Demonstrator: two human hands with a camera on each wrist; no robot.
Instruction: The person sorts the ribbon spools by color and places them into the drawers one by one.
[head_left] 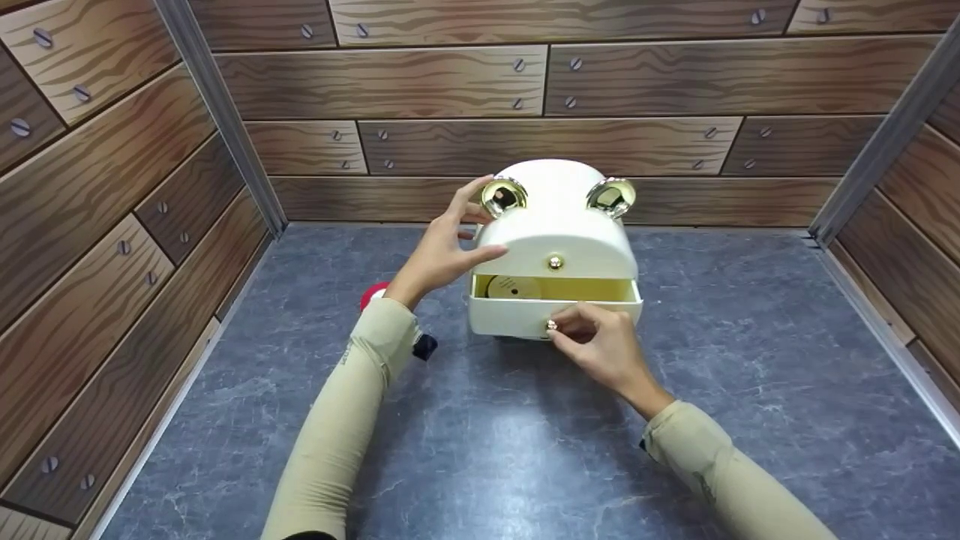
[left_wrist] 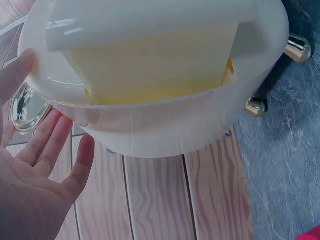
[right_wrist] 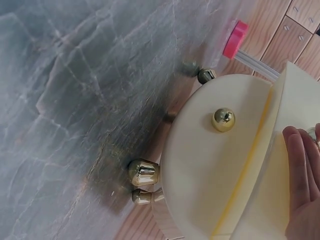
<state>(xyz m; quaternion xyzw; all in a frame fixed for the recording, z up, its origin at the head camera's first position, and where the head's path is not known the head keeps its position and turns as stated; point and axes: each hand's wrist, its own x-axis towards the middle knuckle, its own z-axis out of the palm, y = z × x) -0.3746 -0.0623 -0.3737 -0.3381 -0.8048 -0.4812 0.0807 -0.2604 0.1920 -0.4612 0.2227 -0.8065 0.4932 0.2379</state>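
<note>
A cream-white toy-like chest of drawers (head_left: 555, 221) with gold ears stands at the far middle of the table. One drawer (head_left: 514, 319) is pulled partway out, and inside it lies a pale round disc (head_left: 510, 287) with a small dark hole. My right hand (head_left: 604, 349) pinches the gold knob (head_left: 551, 325) of that drawer between thumb and fingertips. At the chest's left side, my left hand (head_left: 450, 244) spreads its fingers by the gold ear (head_left: 504, 196), thumb against the front. In the right wrist view another gold knob (right_wrist: 223, 120) shows on the panel below the pulled drawer.
Behind my left forearm sits a red-rimmed object (head_left: 373, 295); the right wrist view shows its red end (right_wrist: 235, 40) and a clear stem. Gold feet (right_wrist: 144, 172) lift the chest off the dark marbled table (head_left: 480, 450). Wood-patterned walls (head_left: 480, 82) enclose the back and sides.
</note>
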